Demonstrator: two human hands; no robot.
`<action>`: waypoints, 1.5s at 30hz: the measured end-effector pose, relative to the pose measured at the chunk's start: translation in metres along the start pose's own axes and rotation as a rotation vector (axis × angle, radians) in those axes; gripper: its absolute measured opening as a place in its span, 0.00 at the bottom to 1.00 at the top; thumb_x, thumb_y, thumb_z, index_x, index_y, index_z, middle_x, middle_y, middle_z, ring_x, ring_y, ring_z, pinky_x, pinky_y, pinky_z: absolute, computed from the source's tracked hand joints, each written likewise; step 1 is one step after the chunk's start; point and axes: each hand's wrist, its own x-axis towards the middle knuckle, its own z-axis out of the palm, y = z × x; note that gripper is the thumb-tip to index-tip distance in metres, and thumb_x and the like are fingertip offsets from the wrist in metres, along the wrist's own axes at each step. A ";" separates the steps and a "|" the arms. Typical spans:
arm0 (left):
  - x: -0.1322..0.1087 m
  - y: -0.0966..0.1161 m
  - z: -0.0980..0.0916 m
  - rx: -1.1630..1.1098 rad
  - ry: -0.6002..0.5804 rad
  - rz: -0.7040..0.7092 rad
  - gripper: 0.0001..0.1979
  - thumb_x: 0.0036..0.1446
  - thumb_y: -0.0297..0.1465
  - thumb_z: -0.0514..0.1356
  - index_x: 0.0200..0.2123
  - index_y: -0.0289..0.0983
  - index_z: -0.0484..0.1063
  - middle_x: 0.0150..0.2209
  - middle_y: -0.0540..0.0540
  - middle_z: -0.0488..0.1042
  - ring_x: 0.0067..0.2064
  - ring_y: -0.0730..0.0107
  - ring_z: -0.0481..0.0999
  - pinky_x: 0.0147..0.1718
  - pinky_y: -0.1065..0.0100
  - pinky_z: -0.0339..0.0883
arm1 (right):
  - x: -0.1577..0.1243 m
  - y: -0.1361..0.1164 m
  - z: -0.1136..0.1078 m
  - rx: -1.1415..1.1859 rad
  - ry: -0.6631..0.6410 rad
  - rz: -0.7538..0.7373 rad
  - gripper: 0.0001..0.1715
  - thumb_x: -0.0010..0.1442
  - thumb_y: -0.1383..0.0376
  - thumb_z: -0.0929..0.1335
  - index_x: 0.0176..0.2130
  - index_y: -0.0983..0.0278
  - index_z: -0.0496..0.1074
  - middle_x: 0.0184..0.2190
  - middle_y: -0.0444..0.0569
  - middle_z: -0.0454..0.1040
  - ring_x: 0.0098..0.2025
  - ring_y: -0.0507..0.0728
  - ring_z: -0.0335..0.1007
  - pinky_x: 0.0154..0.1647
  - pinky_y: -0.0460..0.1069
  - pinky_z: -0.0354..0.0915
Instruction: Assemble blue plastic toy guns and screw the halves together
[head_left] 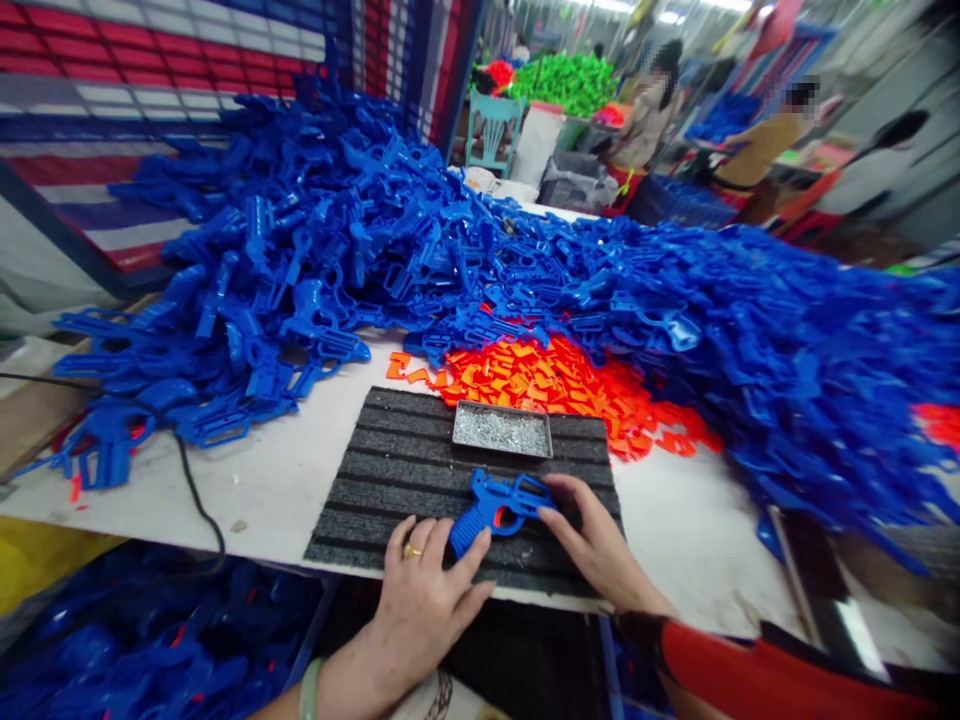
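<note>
A blue plastic toy pistol (pixel 487 510) lies on a dark ribbed mat (pixel 375 510), with an orange part showing in its middle. My left hand (pixel 427 600) grips its handle from below, and my right hand (pixel 600 540) holds its far end with the fingers over the body. Just above the pistol, a small metal tray of tiny silver screws (pixel 501 430) sits on the mat. Behind that lies a pile of flat orange plastic pieces (pixel 547 385). A huge heap of blue plastic pistol shells (pixel 420 270) covers the table's far side.
The white table (pixel 255 500) ends in a front edge close to my hands. A black cable (pixel 191 490) crosses its left side. More blue parts (pixel 150 640) lie below the table at left. Several co-workers (pixel 765 150) sit at the back near a green plastic heap (pixel 562 85).
</note>
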 end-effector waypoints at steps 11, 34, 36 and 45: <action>0.004 -0.005 -0.002 0.011 0.033 0.004 0.14 0.63 0.35 0.56 0.50 0.52 0.75 0.41 0.43 0.71 0.44 0.58 0.68 0.51 0.50 0.59 | 0.017 -0.016 0.003 -0.112 0.034 -0.062 0.19 0.64 0.57 0.66 0.53 0.61 0.69 0.44 0.53 0.72 0.47 0.59 0.70 0.51 0.57 0.69; 0.181 -0.031 0.006 0.079 -0.349 -0.112 0.08 0.59 0.27 0.57 0.32 0.32 0.77 0.35 0.35 0.77 0.45 0.50 0.74 0.43 0.55 0.64 | 0.109 -0.038 -0.001 -0.451 0.017 -0.194 0.09 0.64 0.65 0.65 0.38 0.62 0.75 0.36 0.52 0.78 0.42 0.60 0.70 0.47 0.53 0.63; 0.180 -0.034 0.008 0.037 -0.326 -0.120 0.09 0.61 0.27 0.55 0.34 0.32 0.76 0.37 0.35 0.77 0.46 0.51 0.74 0.44 0.56 0.64 | 0.108 -0.036 0.002 -0.399 0.058 -0.197 0.10 0.65 0.64 0.64 0.38 0.63 0.74 0.36 0.52 0.78 0.42 0.60 0.70 0.46 0.53 0.64; 0.174 -0.046 0.014 -0.395 -0.190 -0.147 0.08 0.63 0.26 0.54 0.39 0.37 0.74 0.35 0.48 0.78 0.38 0.68 0.77 0.40 0.69 0.68 | 0.092 -0.039 0.003 -0.057 0.146 -0.264 0.08 0.63 0.63 0.66 0.38 0.59 0.76 0.36 0.47 0.79 0.40 0.56 0.74 0.43 0.51 0.69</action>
